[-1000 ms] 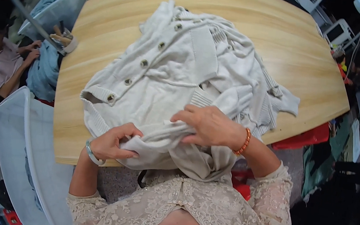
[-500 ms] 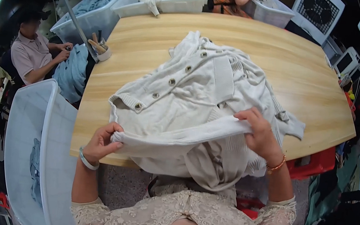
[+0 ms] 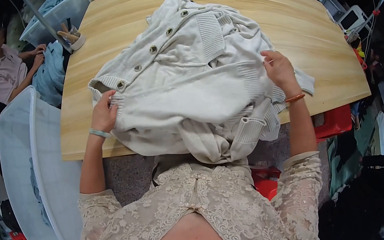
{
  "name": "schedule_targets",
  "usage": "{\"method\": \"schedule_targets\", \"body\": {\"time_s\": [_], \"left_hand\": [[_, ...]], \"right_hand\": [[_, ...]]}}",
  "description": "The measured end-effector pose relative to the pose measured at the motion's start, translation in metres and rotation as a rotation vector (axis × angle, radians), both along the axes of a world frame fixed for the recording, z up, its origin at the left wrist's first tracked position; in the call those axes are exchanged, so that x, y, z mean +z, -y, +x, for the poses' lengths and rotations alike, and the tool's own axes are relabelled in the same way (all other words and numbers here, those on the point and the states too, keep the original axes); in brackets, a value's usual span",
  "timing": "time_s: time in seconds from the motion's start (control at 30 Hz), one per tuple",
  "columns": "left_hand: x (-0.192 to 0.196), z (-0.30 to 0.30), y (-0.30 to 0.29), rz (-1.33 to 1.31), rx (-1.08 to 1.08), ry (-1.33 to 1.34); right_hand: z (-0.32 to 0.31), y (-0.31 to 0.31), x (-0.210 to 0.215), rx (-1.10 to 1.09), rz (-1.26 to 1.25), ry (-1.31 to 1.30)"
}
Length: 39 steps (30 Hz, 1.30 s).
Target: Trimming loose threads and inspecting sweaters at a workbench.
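An off-white knitted cardigan [image 3: 171, 90] lies spread on the wooden table [image 3: 338, 57], dark buttons running along its left part. Its near edge droops over the table's front, toward my lap. My left hand [image 3: 104, 113] is closed on the ribbed edge at the cardigan's lower left corner. One light panel lies flat across the middle, and a ribbed cuff hangs near the front right. Over the garment's right side, my right hand [image 3: 279, 73] has its fingers stretched out and slightly apart, with no fabric visibly gripped.
At the left stands a large white plastic tub [image 3: 41, 162] with some blue-grey cloth inside. A cup of tools [image 3: 72, 38] sits on the table's left edge beside a metal pole. Beyond, a co-worker [image 3: 7, 69] handles blue cloth. A red stool [image 3: 334, 123] is under the right edge.
The strip of fabric stretched between both hands has been laid out flat over the cardigan. My right hand has moved farther away and opened; my left keeps hold of the ribbed edge.
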<state>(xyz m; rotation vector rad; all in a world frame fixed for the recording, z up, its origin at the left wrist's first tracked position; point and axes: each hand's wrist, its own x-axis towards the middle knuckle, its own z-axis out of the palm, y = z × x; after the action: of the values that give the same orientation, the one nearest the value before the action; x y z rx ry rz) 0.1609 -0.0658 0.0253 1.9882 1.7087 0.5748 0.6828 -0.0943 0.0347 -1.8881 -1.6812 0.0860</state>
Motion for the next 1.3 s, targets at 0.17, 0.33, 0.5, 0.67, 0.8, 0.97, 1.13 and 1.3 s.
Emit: {"method": "schedule_targets", "body": {"time_s": [0.17, 0.33, 0.5, 0.67, 0.8, 0.97, 1.13, 1.3], "left_hand": [[-0.010, -0.006, 0.027, 0.414, -0.025, -0.295], [0.017, 0.080, 0.061, 0.467, -0.416, 0.008], [-0.021, 0.145, 0.070, 0.388, -0.803, -0.154], [-0.035, 0.146, 0.051, 0.421, -0.788, -0.200], [-0.037, 0.133, 0.030, 0.404, -0.706, -0.217], [-0.032, 0.119, -0.003, 0.375, -0.647, -0.201], [0.021, 0.101, -0.022, -0.160, -0.882, 0.031], [0.016, 0.128, -0.041, 0.394, -0.624, -0.075]], "right_hand": [[-0.098, 0.080, 0.028, 0.326, -0.193, -0.535], [-0.166, 0.176, -0.017, 0.852, -0.615, -0.463], [-0.198, 0.179, -0.105, 0.548, -0.681, -0.127], [-0.216, 0.172, -0.205, 0.352, 0.015, 0.363], [-0.214, 0.184, -0.144, 0.546, -0.460, 0.194], [-0.162, 0.206, -0.054, 0.614, -0.632, -0.073], [-0.071, 0.196, 0.036, 0.177, -0.392, -0.506], [-0.036, 0.087, 0.046, -0.001, 0.114, -0.435]]}}
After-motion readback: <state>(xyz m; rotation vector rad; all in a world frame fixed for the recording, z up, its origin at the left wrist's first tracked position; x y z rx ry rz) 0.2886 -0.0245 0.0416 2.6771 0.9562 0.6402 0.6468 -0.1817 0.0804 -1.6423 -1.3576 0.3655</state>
